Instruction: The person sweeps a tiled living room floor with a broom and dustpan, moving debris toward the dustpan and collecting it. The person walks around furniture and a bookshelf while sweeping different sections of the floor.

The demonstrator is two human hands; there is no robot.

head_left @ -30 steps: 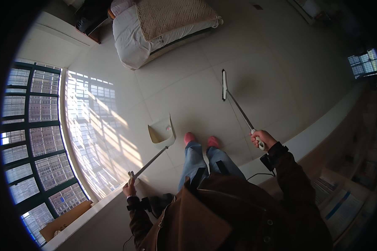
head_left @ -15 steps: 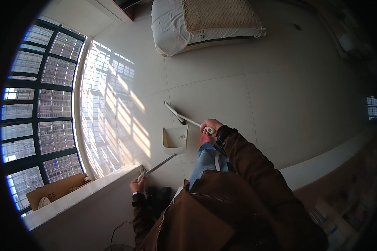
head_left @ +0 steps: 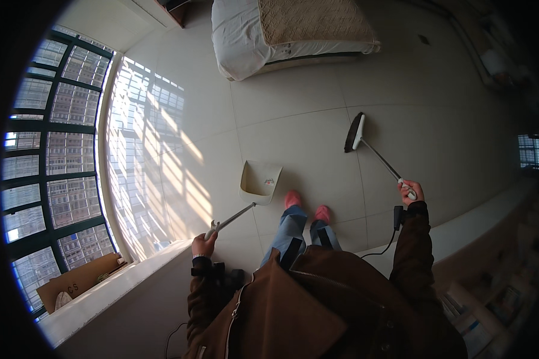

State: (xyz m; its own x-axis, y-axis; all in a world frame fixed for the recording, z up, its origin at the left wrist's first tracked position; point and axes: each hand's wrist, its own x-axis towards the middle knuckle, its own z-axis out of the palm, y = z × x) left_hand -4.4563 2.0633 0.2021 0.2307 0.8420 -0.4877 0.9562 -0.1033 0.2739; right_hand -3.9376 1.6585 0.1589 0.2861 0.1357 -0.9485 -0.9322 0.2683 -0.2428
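My left hand (head_left: 204,244) is closed round the grip of a long-handled dustpan (head_left: 276,190). Its pale scoop faces away from me, in front of my left foot, with a small printed label inside. Out to the right, my right hand (head_left: 414,190) grips the white handle end of a broom (head_left: 357,133). The broom's white head with dark bristles is tilted on edge over the grey tiles, well to the right of the dustpan. Whether the bristles touch the floor I cannot tell.
A bed (head_left: 239,42) with a white sheet and tan cover stands ahead. Barred windows (head_left: 72,140) line the left, above a pale ledge (head_left: 138,275) holding a cardboard box (head_left: 78,281). Sunlight stripes the tiled floor (head_left: 299,143). My feet wear pink shoes (head_left: 323,213).
The broom has swung from beside the dustpan far to the right, its head now beyond my right hand. The dustpan has shifted slightly forward and right, and tilted.
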